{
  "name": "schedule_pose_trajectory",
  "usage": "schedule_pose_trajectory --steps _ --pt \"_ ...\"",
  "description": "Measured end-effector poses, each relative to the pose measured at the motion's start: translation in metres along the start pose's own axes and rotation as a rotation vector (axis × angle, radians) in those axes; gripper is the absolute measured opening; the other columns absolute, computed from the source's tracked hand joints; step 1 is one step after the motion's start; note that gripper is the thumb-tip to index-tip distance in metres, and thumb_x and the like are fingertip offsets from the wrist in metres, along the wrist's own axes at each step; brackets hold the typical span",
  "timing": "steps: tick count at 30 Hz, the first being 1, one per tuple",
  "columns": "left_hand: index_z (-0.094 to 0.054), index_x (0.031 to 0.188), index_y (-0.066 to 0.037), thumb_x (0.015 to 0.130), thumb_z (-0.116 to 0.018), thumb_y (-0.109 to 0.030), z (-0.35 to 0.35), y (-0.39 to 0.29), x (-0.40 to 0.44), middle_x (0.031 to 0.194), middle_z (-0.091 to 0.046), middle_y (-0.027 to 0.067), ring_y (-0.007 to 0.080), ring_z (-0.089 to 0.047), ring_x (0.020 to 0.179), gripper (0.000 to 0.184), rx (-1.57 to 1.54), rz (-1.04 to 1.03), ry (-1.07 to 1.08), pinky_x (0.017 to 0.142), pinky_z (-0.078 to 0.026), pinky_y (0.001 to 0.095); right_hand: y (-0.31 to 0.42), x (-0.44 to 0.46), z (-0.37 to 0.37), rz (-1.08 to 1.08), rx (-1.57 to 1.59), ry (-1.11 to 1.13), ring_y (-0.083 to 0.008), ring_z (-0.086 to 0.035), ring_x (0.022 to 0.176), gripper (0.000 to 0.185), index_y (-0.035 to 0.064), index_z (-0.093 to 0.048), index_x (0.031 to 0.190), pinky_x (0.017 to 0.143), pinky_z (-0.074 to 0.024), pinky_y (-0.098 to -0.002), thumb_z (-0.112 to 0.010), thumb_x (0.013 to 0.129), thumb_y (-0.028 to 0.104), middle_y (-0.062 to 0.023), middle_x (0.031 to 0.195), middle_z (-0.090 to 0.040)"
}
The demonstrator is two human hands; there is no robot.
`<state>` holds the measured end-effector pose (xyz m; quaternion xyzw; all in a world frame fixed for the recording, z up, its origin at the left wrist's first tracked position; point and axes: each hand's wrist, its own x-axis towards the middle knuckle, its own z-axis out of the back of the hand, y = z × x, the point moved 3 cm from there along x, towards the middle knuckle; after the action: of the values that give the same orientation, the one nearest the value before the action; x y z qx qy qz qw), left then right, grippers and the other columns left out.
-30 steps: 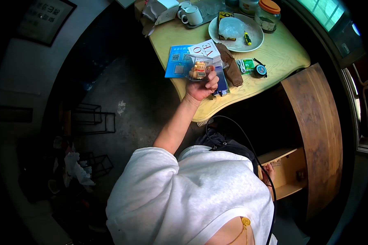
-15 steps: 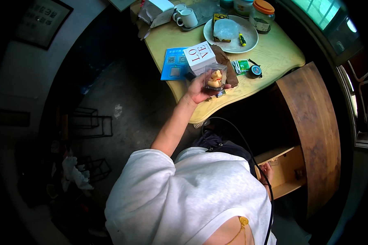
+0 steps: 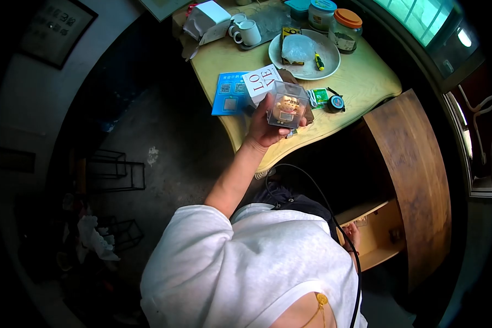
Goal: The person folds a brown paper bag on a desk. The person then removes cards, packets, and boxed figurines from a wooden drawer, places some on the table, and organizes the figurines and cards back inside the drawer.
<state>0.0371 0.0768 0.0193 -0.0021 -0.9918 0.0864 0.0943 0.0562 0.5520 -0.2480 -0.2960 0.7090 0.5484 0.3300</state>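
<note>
My left hand (image 3: 264, 127) is closed round a small clear plastic display box (image 3: 287, 104), raised over the near edge of the table. A yellowish figurine (image 3: 287, 109) sits inside; its details are blurred, and a small label shows on the box's near side. Behind the box stands a white block with LOVE in red letters (image 3: 259, 82), partly covered by the hand and box. Low on the right, my right hand (image 3: 353, 235) has its fingers curled over the edge of an open wooden drawer (image 3: 378, 249). A black cable (image 3: 333, 210) runs close by that hand.
On the yellow table (image 3: 218, 54) are a blue QR-code card (image 3: 229, 95), white mugs (image 3: 248, 34), a large plate (image 3: 333, 57), lidded jars (image 3: 345, 31), a green packet (image 3: 319, 97) and a round tin (image 3: 335, 103). A curved wooden panel (image 3: 413, 180) rises beside the drawer.
The box has come nearer to me and tilted, so the figurine shows from a different side. My right hand stays at the drawer. The whole view has shifted slightly.
</note>
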Motion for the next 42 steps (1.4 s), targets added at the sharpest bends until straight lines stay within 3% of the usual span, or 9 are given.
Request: schedule_pose_trajectory --steps 2,4,12,24,26,30,38,40,42 --pt "-0.038 0.121 0.005 0.084 -0.05 -0.05 0.008 0.001 0.0 0.104 -0.053 0.0286 0.0404 -0.057 0.092 0.068 0.004 0.004 -0.027 0.052 -0.053 0.03 -0.001 0.001 0.004 -0.003 -0.004 0.023 -0.0077 -0.049 0.056 0.024 0.0071 -0.05 0.103 0.052 -0.0433 -0.0212 -0.059 0.081 0.012 0.0019 0.071 -0.055" --pt "-0.03 0.125 0.008 0.085 -0.052 -0.047 0.01 0.001 0.003 0.119 -0.038 0.0295 0.0433 -0.051 0.102 0.071 0.049 -0.047 0.026 0.058 -0.056 0.0341 -0.004 0.006 0.006 -0.01 0.011 0.014 -0.008 -0.051 0.058 0.025 0.0074 -0.05 0.104 0.055 -0.045 -0.0219 -0.059 0.081 0.012 0.0017 0.074 -0.056" --pt "-0.034 0.124 0.007 0.083 -0.053 -0.049 0.012 0.002 0.01 0.115 -0.048 0.0269 0.0404 -0.053 0.102 0.072 0.139 -0.078 -0.012 0.06 -0.056 0.0325 -0.004 0.005 0.009 -0.034 0.024 0.02 -0.0086 -0.054 0.063 0.026 0.0084 -0.052 0.106 0.06 -0.0482 -0.0234 -0.06 0.081 0.014 0.0013 0.078 -0.059" --pt "-0.036 0.122 0.009 0.084 -0.051 -0.05 0.023 0.008 0.017 0.113 -0.049 0.0239 0.0358 -0.055 0.099 0.072 0.122 -0.04 -0.119 0.057 -0.054 0.0289 -0.008 0.01 0.012 -0.061 0.02 -0.004 -0.0051 -0.047 0.054 0.028 0.008 -0.052 0.105 0.049 -0.0382 -0.0172 -0.063 0.08 0.015 0.004 0.069 -0.054" --pt "-0.037 0.121 0.009 0.084 -0.051 -0.05 0.024 0.01 0.019 0.113 -0.049 0.0238 0.0355 -0.055 0.099 0.071 0.115 -0.021 -0.111 0.057 -0.054 0.0288 -0.005 0.006 0.006 -0.013 -0.02 -0.051 -0.0082 -0.049 0.055 0.011 0.0105 -0.055 0.082 0.049 -0.0384 -0.0214 -0.059 0.084 0.02 0.0033 0.068 -0.052" --pt "-0.031 0.126 0.008 0.086 -0.051 -0.045 0.027 0.02 0.022 0.123 -0.04 0.0271 0.038 -0.049 0.106 0.069 0.019 0.045 -0.025 0.063 -0.051 0.0316 -0.003 0.009 0.012 -0.021 0.004 0.089 -0.005 -0.037 0.048 0.007 0.008 -0.051 0.089 0.041 -0.0301 -0.0187 -0.057 0.085 0.01 0.004 0.065 -0.047" --pt "-0.028 0.129 0.006 0.086 -0.053 -0.042 0.037 0.041 0.025 0.126 -0.037 0.0284 0.0384 -0.044 0.111 0.069 0.013 0.144 -0.122 0.061 -0.05 0.0291 0.025 -0.024 0.01 0.043 -0.086 0.005 -0.0012 -0.044 0.055 0.029 -0.0001 -0.057 0.099 0.047 -0.0354 -0.0154 -0.067 0.08 0.019 0.0045 0.072 -0.054" --pt "-0.027 0.126 0.011 0.083 -0.059 -0.034 0.035 0.05 0.029 0.125 -0.034 0.0214 0.0268 -0.039 0.107 0.07 0.057 0.187 -0.119 0.062 -0.049 0.027 0.024 -0.026 0.018 0.044 -0.053 0.013 -0.0018 -0.046 0.057 0.029 -0.0006 -0.057 0.099 0.048 -0.0367 -0.0152 -0.066 0.08 0.019 0.0036 0.073 -0.055" --pt "-0.026 0.127 0.01 0.083 -0.06 -0.033 0.035 0.058 0.033 0.126 -0.034 0.0219 0.0265 -0.039 0.107 0.07 0.071 0.207 -0.133 0.062 -0.049 0.0269 0.021 -0.029 0.021 0.044 -0.024 0.03 -0.0023 -0.048 0.059 0.029 -0.0011 -0.057 0.099 0.049 -0.0381 -0.015 -0.066 0.081 0.019 0.0027 0.074 -0.056"
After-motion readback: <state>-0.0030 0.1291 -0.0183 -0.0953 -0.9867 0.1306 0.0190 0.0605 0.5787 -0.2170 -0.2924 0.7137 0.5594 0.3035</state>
